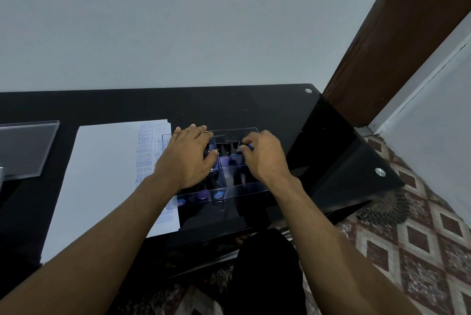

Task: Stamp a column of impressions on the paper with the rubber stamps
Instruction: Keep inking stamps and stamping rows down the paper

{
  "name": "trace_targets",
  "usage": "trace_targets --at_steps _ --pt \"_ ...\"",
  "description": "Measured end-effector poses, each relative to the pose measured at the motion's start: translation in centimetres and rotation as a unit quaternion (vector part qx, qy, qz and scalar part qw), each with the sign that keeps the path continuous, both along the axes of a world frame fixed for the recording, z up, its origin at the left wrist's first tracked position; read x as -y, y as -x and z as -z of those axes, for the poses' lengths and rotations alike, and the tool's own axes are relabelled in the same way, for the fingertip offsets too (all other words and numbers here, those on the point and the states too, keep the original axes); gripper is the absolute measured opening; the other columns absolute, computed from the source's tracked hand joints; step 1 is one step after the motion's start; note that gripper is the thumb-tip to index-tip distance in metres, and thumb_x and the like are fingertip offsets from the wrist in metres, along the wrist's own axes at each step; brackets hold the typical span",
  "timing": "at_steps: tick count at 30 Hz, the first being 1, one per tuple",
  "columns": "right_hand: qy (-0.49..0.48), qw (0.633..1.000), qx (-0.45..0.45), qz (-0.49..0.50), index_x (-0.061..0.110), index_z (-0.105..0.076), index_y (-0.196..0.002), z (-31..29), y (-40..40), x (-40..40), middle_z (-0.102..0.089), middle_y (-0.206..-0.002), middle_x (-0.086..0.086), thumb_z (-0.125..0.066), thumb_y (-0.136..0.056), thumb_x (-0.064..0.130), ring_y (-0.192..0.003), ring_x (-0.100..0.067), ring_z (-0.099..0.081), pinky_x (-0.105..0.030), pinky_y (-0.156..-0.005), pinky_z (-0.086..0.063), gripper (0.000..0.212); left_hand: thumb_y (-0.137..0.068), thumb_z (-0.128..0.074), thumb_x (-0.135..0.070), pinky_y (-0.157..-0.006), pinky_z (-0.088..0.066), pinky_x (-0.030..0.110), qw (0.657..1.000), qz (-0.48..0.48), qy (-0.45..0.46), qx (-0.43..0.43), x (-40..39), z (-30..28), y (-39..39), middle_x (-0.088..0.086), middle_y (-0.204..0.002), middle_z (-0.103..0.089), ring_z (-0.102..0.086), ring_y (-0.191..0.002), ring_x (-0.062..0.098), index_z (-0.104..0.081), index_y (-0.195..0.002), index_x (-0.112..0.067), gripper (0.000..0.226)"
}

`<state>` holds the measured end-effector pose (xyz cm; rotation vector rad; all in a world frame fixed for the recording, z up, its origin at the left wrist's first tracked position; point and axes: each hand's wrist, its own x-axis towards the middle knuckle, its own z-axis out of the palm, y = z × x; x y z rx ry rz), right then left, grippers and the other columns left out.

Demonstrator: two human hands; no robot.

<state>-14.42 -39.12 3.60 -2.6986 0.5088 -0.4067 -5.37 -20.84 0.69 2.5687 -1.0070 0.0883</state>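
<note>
Writing: on my paper (107,177), blue stamped words run down in a column along its right edge, next to the clear box; I can read SAMPLE, AMENDED and AIR MAIL, some upside down.
Clear box (230,193): see-through plastic organiser with dividers, straight walls and sharp corners; its left wall overlaps the right edge of the paper.
Rubber stamps (218,195): inside the clear box, dark handles with round blue and purple caps, several lined up along its near wall, more standing at the back.
My left hand (188,159): palm down over the left half of the clear box, fingers spread and resting on the stamps there; whether they grip one I cannot tell.
My right hand (262,159): over the right half of the clear box, fingers curled and pinched on a small blue-capped stamp (249,146) at the back.
Bench (267,108): glossy black glass with round metal studs at the corners right of the clear box.
Acrylic stand (24,149): clear, tilted, well left of the clear box, past the paper.
Open room: bare bench behind the clear box up to the pale wall; the bench's right edge lies near, a patterned floor (420,238) beyond it.
</note>
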Motion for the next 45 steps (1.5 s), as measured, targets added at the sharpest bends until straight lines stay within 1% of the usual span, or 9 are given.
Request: trace_targets --at_steps 4,8,13,24,27,30,40,42,45 --pt "-0.017 0.999 0.04 -0.003 0.02 -0.068 -0.112 0.1 0.5 -0.1 -0.056 -0.109 0.0 -0.058 -0.096 0.015 -0.1 -0.012 -0.051 -0.018 -0.076 -0.04 0.02 -0.101 -0.042 -0.05 -0.126 -0.013 0.047 1.0 0.001 -0.003 0.001 0.0 -0.1 0.1 0.004 -0.16 -0.036 -0.024 -0.152 0.024 -0.043 -0.15 -0.02 0.058" --pt "-0.046 0.996 0.08 -0.005 0.017 -0.064 -0.121 0.0 0.7 -1.0 -0.058 -0.113 0.0 -0.061 -0.096 0.016 -0.098 -0.012 -0.057 -0.028 -0.085 -0.053 0.025 -0.101 -0.043 -0.049 -0.126 -0.012 0.047 1.0 -0.002 -0.002 0.001 0.0 -0.3 0.3 0.004 -0.16 -0.036 -0.024 -0.151 0.024 -0.043 -0.15 -0.02 0.057" --pt "-0.069 0.992 0.107 0.0 0.017 -0.068 -0.116 0.5 1.1 -1.4 -0.049 -0.109 0.006 -0.063 -0.094 0.012 -0.081 0.002 -0.051 0.0 -0.069 -0.039 0.023 -0.101 -0.042 -0.05 -0.126 -0.013 0.047 1.0 -0.003 -0.005 0.001 0.0 -0.4 0.3 0.004 -0.16 -0.036 -0.024 -0.151 0.024 -0.043 -0.15 -0.02 0.057" --pt "-0.049 0.989 0.138 -0.003 0.016 -0.065 -0.119 -0.6 1.1 -3.7 -0.053 -0.114 0.002 -0.063 -0.094 0.012 -0.086 -0.001 -0.051 -0.002 -0.072 -0.04 0.026 -0.101 -0.05 -0.043 -0.125 -0.013 0.041 0.999 -0.014 0.042 -0.022 -1.1 -2.0 1.3 0.005 -0.159 -0.038 -0.024 -0.152 0.023 -0.043 -0.15 -0.019 0.055" --pt "-0.053 0.987 0.15 -0.015 0.015 -0.066 -0.119 -1.1 0.8 -5.8 -0.054 -0.115 0.001 -0.063 -0.094 0.012 -0.088 -0.005 -0.055 -0.017 -0.078 -0.051 0.025 -0.1 -0.051 -0.042 -0.123 -0.019 0.042 0.998 -0.03 0.063 -0.011 -3.6 -2.5 1.9 0.007 -0.156 -0.044 -0.032 -0.148 0.026 -0.048 -0.148 -0.016 0.054" --pt "-0.071 0.981 0.173 -0.045 0.014 -0.067 -0.117 -1.6 0.3 -8.8 -0.055 -0.111 0.001 -0.064 -0.092 0.009 -0.085 -0.005 -0.055 -0.017 -0.078 -0.051 0.025 -0.098 -0.048 -0.044 -0.12 -0.022 0.042 0.995 -0.047 0.09 0.004 -7.1 -2.8 2.6 0.011 -0.151 -0.05 -0.04 -0.144 0.029 -0.053 -0.144 -0.012 0.056" --pt "-0.102 0.969 0.16 -0.16 0.011 -0.067 -0.119 -1.8 -2.0 -21.8 -0.059 -0.114 -0.003 -0.064 -0.093 0.009 -0.091 -0.011 -0.06 -0.022 -0.086 -0.054 0.026 -0.1 -0.05 -0.048 -0.123 -0.017 0.042 0.981 -0.188 0.043 -0.007 -21.7 -2.0 4.4 0.001 -0.161 -0.036 -0.025 -0.152 0.021 -0.042 -0.151 -0.024 0.057" --pt "-0.107 0.964 0.155 -0.188 0.011 -0.068 -0.116 -1.4 -2.6 -24.5 -0.061 -0.113 -0.004 -0.063 -0.092 0.008 -0.089 -0.01 -0.059 -0.019 -0.086 -0.052 0.024 -0.1 -0.052 -0.047 -0.121 -0.024 0.045 0.976 -0.213 0.042 -0.012 -24.6 -2.0 4.8 0.001 -0.16 -0.037 -0.026 -0.151 0.023 -0.042 -0.15 -0.024 0.056" --pt "-0.109 0.956 0.149 -0.229 0.012 -0.069 -0.107 -0.6 -3.4 -28.3 -0.06 -0.106 -0.001 -0.063 -0.09 0.005 -0.081 -0.003 -0.052 -0.002 -0.076 -0.039 0.019 -0.098 -0.053 -0.047 -0.118 -0.034 0.047 0.968 -0.246 0.051 -0.013 -28.8 -1.9 5.4 0.002 -0.156 -0.041 -0.032 -0.146 0.024 -0.045 -0.148 -0.023 0.056"
